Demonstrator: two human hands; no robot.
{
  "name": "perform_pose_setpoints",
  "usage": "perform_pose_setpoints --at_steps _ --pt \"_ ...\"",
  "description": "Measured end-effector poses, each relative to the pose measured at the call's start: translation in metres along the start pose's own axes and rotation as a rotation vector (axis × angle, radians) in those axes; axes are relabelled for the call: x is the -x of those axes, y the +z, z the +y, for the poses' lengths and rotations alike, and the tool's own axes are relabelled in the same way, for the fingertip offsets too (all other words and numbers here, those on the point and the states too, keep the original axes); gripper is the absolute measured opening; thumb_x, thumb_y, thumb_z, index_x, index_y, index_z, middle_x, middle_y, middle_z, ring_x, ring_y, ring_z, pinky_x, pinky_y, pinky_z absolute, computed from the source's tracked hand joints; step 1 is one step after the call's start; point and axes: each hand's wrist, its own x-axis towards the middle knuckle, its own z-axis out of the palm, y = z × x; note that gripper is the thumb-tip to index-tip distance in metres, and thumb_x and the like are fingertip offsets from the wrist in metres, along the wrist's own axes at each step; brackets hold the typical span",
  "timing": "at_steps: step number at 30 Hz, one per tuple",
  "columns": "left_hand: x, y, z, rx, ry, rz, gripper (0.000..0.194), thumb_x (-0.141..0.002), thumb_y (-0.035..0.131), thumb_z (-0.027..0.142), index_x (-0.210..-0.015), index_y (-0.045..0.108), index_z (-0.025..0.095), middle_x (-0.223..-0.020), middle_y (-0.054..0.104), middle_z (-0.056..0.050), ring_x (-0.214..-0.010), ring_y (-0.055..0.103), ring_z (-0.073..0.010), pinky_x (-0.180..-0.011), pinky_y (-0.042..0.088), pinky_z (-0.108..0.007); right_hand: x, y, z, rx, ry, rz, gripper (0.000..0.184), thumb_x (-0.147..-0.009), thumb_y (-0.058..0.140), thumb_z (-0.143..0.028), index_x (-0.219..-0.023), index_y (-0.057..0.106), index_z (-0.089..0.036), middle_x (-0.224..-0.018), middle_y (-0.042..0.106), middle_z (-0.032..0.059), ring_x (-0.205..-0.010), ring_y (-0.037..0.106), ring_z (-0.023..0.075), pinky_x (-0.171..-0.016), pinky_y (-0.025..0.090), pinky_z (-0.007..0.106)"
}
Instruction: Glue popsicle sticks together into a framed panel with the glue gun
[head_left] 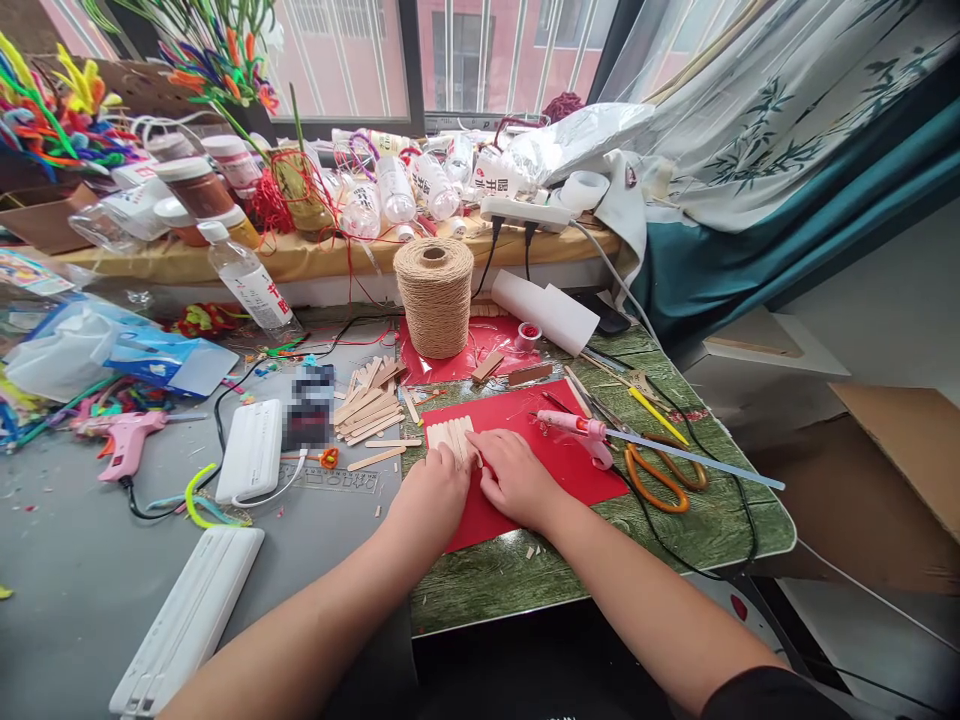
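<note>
Right under the fingertips there's a small panel of pale, flat wooden craft sticks, lying side by side on a red rectangular sheet. The left hand has its fingers bunched at the panel's near edge, and the right hand reaches in at its right side. Both touch it, but I can't tell if either is really pinching or just pressing, since the undersides are hidden.

My take: it'll feel super light, stiff along each stick, but the seams between them are the weak spot. Can't see how well they're joined, so I'd hold it by the two outer long edges, thumbs low, and not bend it across the seams. Dry wood shouldn't be slippery, though the sheet below might let it slide.

Just right of the right-hand fingers sits a pink glue gun; I'd keep knuckles off its nozzle. Past the left fingers there's a loose pile of matching sticks, and farther out, a tall tan twine spool.
</note>
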Motion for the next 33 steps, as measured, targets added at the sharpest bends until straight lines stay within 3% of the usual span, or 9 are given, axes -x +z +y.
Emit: perform_pose_setpoints --at_steps 9,22,33 --pt "0.002 0.004 -0.002 0.008 0.011 0.047 0.041 -0.097 0.044 0.013 -0.134 0.059 0.005 -0.114 0.061 -0.022 -0.102 0.061 -0.0317 -0.077 0.052 -0.038 -0.001 0.0 -0.002 0.052 -0.041 -0.074 0.053 -0.088 0.058 -0.008 -0.136 0.065 -0.026 -0.135 0.063 0.0115 -0.126 0.052 0.0314 -0.11 0.041 0.052" --pt "0.004 0.016 0.003 -0.02 -0.016 0.049 0.052 -0.099 0.046 0.019 -0.149 0.048 0.004 -0.143 0.054 -0.03 -0.123 0.057 -0.0365 -0.089 0.054 -0.042 -0.002 0.0 -0.006 0.063 -0.005 -0.086 0.047 -0.091 0.058 -0.01 -0.134 0.066 -0.027 -0.135 0.062 0.0114 -0.128 0.049 0.0303 -0.111 0.038 0.05" --pt "0.009 0.007 0.003 -0.038 0.018 0.027 0.052 -0.102 0.043 0.022 -0.152 0.047 0.007 -0.152 0.048 -0.033 -0.133 0.056 -0.0406 -0.093 0.054 -0.044 -0.004 0.0 -0.007 0.074 0.001 -0.077 0.041 -0.093 0.057 -0.012 -0.131 0.067 -0.026 -0.133 0.063 0.0105 -0.126 0.05 0.0293 -0.11 0.038 0.048"
